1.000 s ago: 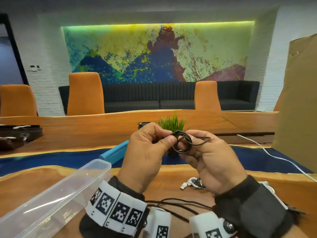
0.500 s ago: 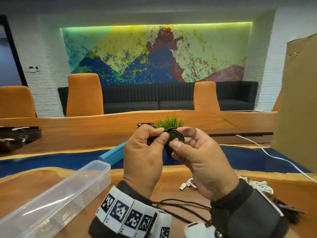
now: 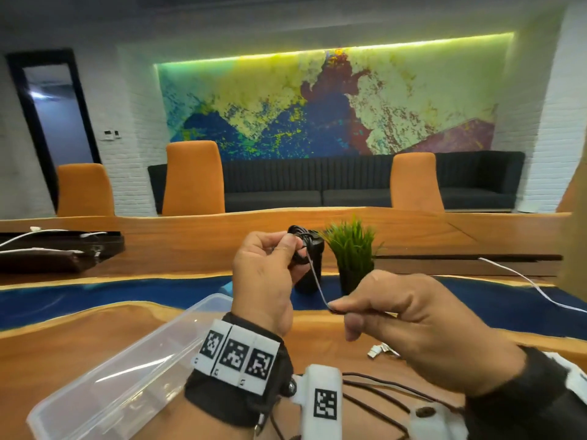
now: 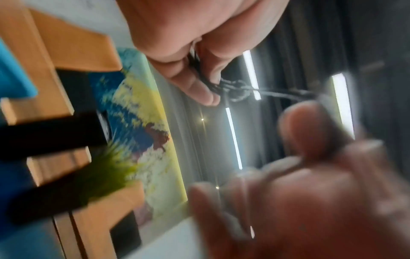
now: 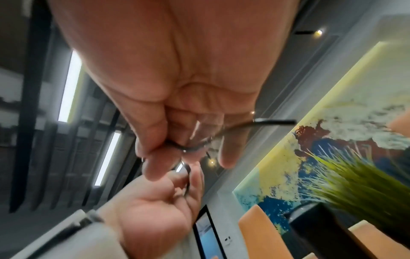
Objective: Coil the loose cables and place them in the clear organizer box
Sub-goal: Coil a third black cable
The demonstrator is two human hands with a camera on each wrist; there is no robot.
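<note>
Nearest the wrists, thin dark cables (image 3: 374, 395) lie loose on the wooden table (image 3: 63, 350), below and behind both sets of fingers. Left of the left fingers and lower, the clear organizer box (image 3: 120, 379) sits open on the table, long side running away from the wrist. Right hand (image 3: 422, 331) next: thumb and forefinger pinch the free end of the black cable (image 3: 314, 277), remaining fingers curled loosely under; the cable tail pokes out past the palm in the right wrist view. From that pinch the strand rises up and to the left to the left hand (image 3: 266, 274), held higher and farther out. Left thumb and fingertips grip a small coiled bundle (image 3: 298, 236) of the same cable; the left wrist view, blurred, shows wraps bunched just beyond the fingertips. Below the right fingers, white connectors (image 3: 382, 349) rest on the table. Beyond both hands stand a black cylinder (image 3: 309, 274) and a potted grass plant (image 3: 352, 246). Farther back: orange chairs (image 3: 192, 176), dark sofa (image 3: 317, 182).
</note>
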